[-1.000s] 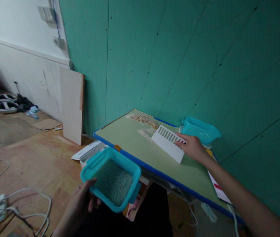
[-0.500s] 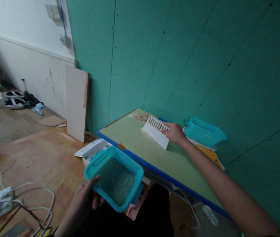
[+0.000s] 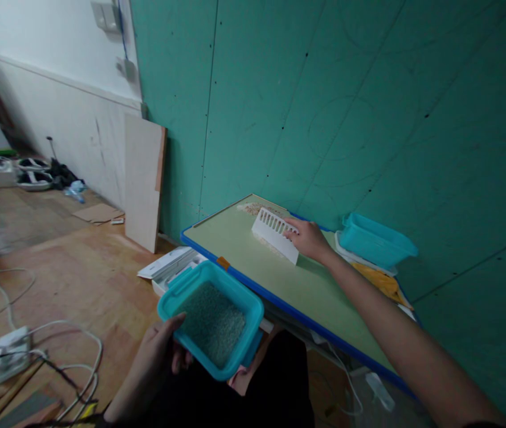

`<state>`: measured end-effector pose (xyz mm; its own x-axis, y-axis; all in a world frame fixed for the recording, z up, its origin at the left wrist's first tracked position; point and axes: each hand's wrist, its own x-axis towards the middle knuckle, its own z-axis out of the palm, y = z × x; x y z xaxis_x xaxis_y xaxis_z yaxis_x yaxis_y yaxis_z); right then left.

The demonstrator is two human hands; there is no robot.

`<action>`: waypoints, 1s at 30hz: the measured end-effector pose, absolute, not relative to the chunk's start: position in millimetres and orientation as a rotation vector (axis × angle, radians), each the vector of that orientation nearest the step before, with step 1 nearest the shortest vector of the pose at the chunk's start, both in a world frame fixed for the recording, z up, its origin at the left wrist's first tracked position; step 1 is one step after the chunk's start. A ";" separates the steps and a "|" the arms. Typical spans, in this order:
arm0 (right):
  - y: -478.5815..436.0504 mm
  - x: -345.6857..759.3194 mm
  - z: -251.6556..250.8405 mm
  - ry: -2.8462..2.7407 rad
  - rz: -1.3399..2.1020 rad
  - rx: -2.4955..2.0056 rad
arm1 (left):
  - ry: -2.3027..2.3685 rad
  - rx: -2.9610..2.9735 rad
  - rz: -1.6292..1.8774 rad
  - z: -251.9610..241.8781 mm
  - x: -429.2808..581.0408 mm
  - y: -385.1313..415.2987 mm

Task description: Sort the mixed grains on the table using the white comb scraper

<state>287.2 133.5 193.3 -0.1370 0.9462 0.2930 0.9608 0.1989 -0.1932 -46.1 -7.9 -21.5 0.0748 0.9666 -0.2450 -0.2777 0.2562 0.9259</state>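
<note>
My left hand point(image 3: 159, 351) grips a teal plastic tub point(image 3: 211, 318) filled with small pale grains, holding it just below the near blue edge of a green table point(image 3: 253, 261). My right hand point(image 3: 309, 238) is stretched across the table and holds a white slotted scraper point(image 3: 275, 234), tilted on its edge against a small heap of grain. A line of brownish grain point(image 3: 253, 208) lies beyond the scraper, near the table's far corner.
A second teal tub point(image 3: 375, 239) stands at the table's back right on a white lid, with yellow cloth point(image 3: 375, 278) beside it. Green wall panels rise right behind the table. A wooden board point(image 3: 144, 181) leans at the left; cables and a power strip point(image 3: 6, 359) lie on the floor.
My right hand has slid the white scraper away from me toward the table's far corner, up against the grain. The tub in my left hand has stayed at the near table edge.
</note>
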 end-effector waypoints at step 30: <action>51.9 221.5 175.6 -2.597 -0.398 -1.568 | 0.919 0.815 1.136 -28.1 -45.3 -11.0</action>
<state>221.5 51.9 175.6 -0.4724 0.8578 0.2026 0.8791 0.4418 0.1788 -45.3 -11.0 -28.1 0.1595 0.9703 -0.1820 -0.3800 0.2305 0.8958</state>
